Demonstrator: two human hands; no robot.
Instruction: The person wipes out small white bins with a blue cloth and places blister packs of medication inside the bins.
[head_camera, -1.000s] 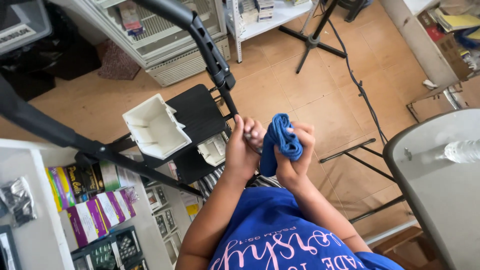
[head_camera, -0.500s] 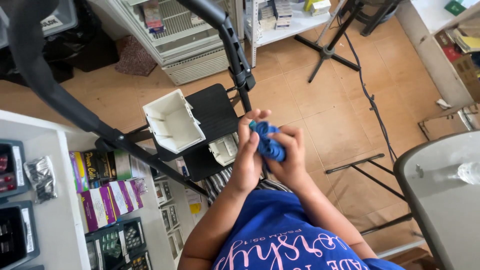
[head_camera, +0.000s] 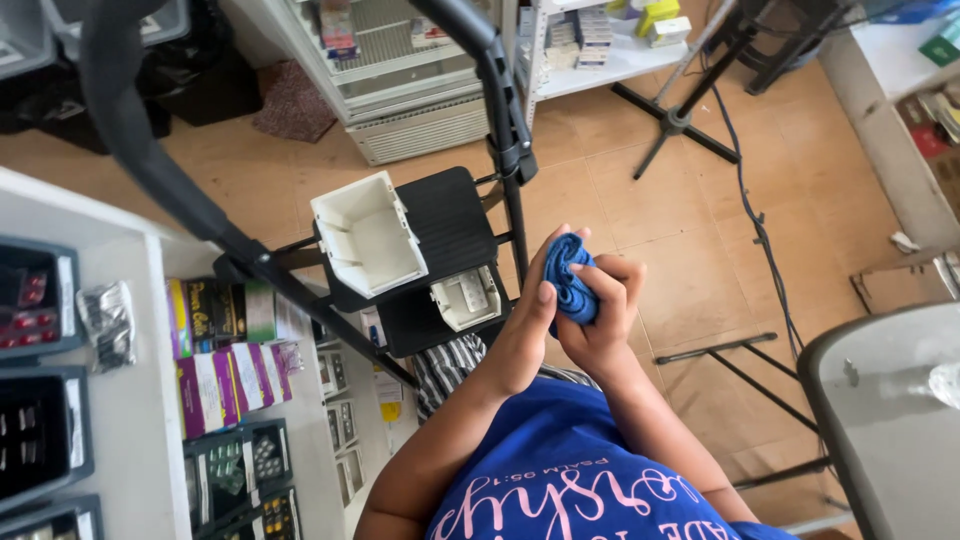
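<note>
Compared with a second ago: blue cloth (head_camera: 572, 290) no longer standing loose and tall between the hands, now bunched into a tight wad and drawn in closer to the chest. Read as folding or wringing well under way, judged from compactness alone.

Located just right of the black stool (head_camera: 450, 235), above the tiled floor (head_camera: 640, 200), clear of the stool's top. White bin (head_camera: 368, 247) resting on the stool's left half, untouched.

Left hand (head_camera: 530, 330) curled along the wad's near side, fingers (head_camera: 545, 292) closed against it. Right hand (head_camera: 600, 320) wrapped over the far side, fingers (head_camera: 600, 272) bent tight round the cloth (thumb position not discernible).

Long axis of the wad roughly upright in view, upper end pointing away from the body toward the stool's back edge, tilted slightly left.
</note>
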